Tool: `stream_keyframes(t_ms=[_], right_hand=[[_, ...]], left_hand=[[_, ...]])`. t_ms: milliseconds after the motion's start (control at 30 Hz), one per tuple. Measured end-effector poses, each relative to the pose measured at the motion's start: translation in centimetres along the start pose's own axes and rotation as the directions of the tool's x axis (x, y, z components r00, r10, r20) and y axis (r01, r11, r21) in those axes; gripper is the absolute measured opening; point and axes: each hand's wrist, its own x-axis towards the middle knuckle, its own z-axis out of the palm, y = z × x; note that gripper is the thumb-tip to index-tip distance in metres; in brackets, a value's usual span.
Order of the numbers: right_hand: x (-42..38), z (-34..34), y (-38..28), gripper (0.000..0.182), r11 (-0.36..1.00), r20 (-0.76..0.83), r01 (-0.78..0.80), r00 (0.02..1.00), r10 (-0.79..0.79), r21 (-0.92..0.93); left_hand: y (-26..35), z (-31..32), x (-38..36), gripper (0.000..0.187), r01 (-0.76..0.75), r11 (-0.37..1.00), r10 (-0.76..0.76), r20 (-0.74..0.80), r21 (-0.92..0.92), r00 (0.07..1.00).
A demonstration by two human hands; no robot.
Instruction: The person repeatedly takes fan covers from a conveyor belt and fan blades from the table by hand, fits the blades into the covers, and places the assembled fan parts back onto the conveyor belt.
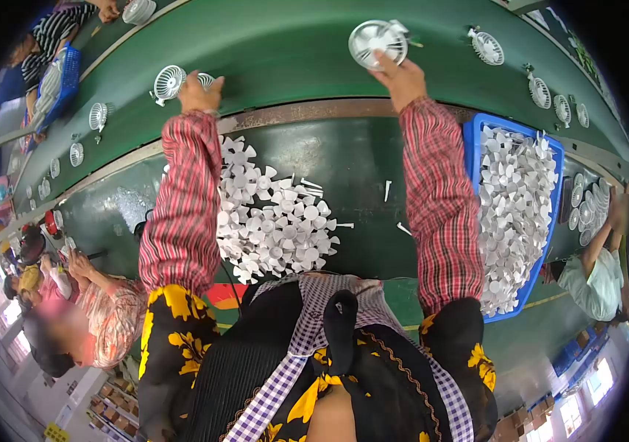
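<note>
Both my arms, in red plaid sleeves, reach out to the green conveyor belt (292,51). My right hand (401,77) grips the lower edge of a white round fan (378,40) on the belt. My left hand (200,92) curls its fingers over a small white round fan part (206,79), right beside another white fan (169,81) lying on the belt. Between my arms, on the dark green table (344,155), lies a heap of white fan blades (270,221).
A blue crate (472,140) full of white blades stands by my right arm. More fans ride the belt at right (486,46) and left (98,116). Other people work at lower left (101,309), top left (53,33) and right (598,269).
</note>
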Motion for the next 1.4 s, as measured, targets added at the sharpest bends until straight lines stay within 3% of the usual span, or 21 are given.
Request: stream_keyframes(t_ms=[67,133,167,200,233,300,333,400,433,500,600,667,733,767,867,967,1033,1100,1167,1233,1400], right_hand=[[1.1,-1.1,0.4,0.037,0.991,-0.099,-0.092,0.992,0.082,-0.100],[1.4,-2.8,4.0,0.036,0.819,-0.147,-0.141,0.987,0.070,-0.557],[-2.0,-1.5,4.5,0.032,0.698,0.007,0.004,1.000,0.001,-0.716],[-6.1,0.3,4.7,0.028,0.435,0.348,0.419,0.907,-0.236,-0.797],[-9.7,1.4,6.7,0.027,0.622,0.348,0.301,0.936,-0.048,-0.723],[-15.4,3.2,7.8,0.026,0.497,0.689,0.604,0.724,-0.017,-0.623],[-17.6,2.5,10.0,0.029,0.514,0.691,0.579,0.722,0.038,-0.633],[-21.0,2.7,9.8,0.035,0.337,0.520,0.471,0.851,0.070,-0.815],[-21.9,2.6,9.9,0.042,0.345,0.375,0.302,0.911,0.171,-0.889],[-23.3,2.6,9.9,0.040,0.376,0.339,0.266,0.930,0.142,-0.888],[-24.1,3.4,10.8,0.034,0.337,0.483,0.434,0.873,0.071,-0.835],[-24.1,3.5,12.4,0.034,0.258,0.460,0.419,0.879,0.123,-0.870],[-23.9,3.5,13.2,0.038,0.176,0.457,0.424,0.859,0.232,-0.888],[-24.0,3.4,13.5,0.038,0.172,0.461,0.430,0.858,0.227,-0.886],[-24.3,3.0,13.7,0.038,0.193,0.436,0.404,0.882,0.176,-0.894],[-24.2,2.8,13.0,0.036,0.335,0.322,0.243,0.925,0.204,-0.910],[-23.9,2.8,11.9,0.043,0.475,0.271,0.144,0.939,0.211,-0.868],[-23.4,1.6,11.9,0.046,0.622,0.248,-0.031,0.901,0.357,-0.783],[-23.7,0.7,11.6,0.043,0.824,0.230,-0.298,0.865,0.447,-0.482],[-24.3,1.6,8.5,0.039,0.834,0.199,-0.511,0.813,0.547,-0.206],[-26.1,2.5,3.4,0.041,0.924,0.321,-0.344,0.867,0.381,-0.167]], left_hand=[[-1.1,-0.6,1.2,0.080,0.321,0.928,-0.364,0.267,0.192,0.892],[-2.0,-0.3,1.3,0.081,0.272,0.937,-0.327,0.277,0.220,0.904],[-2.4,-0.1,1.5,0.080,0.191,0.954,-0.254,0.286,0.229,0.924],[-3.0,0.5,1.5,0.080,0.134,0.986,-0.158,0.325,0.095,0.932],[-1.6,0.0,1.1,0.079,0.060,0.984,-0.112,0.325,0.166,0.939],[-1.0,0.2,0.8,0.078,0.078,0.971,-0.140,0.270,0.228,0.953],[0.4,-0.7,0.3,0.075,0.100,0.954,-0.157,0.187,0.284,0.970],[1.5,-1.9,-0.7,0.074,0.154,0.942,-0.169,0.025,0.298,0.985],[1.1,-1.6,-0.8,0.077,0.239,0.933,-0.260,0.046,0.268,0.965],[-0.9,-0.2,-0.4,0.088,0.331,0.902,-0.377,0.134,0.277,0.916],[-4.7,4.4,0.0,0.094,0.385,0.914,-0.399,0.107,0.127,0.911],[-2.6,3.6,0.0,0.086,0.481,0.864,-0.501,0.163,0.148,0.850],[-1.5,3.0,0.1,0.070,0.502,0.851,-0.450,0.277,-0.157,0.849],[-1.3,2.4,0.0,0.058,0.527,0.844,-0.455,0.394,-0.094,0.799],[-4.3,6.9,0.6,0.047,0.648,0.691,-0.526,0.391,-0.321,0.755],[1.4,-0.1,-3.5,0.036,0.576,0.001,-0.246,0.558,-0.817,0.792],[4.5,-3.6,-6.3,0.038,0.551,-0.096,-0.209,0.558,-0.829,0.803],[3.7,-5.1,-8.9,0.038,0.612,-0.264,0.109,0.607,-0.746,0.787],[5.1,-7.8,-12.4,0.038,0.647,-0.315,0.208,0.615,-0.694,0.761],[6.3,-10.1,-15.6,0.036,0.647,-0.305,0.215,0.611,-0.699,0.762],[7.4,-11.9,-21.3,0.039,0.666,-0.210,0.183,0.640,-0.716,0.746]])
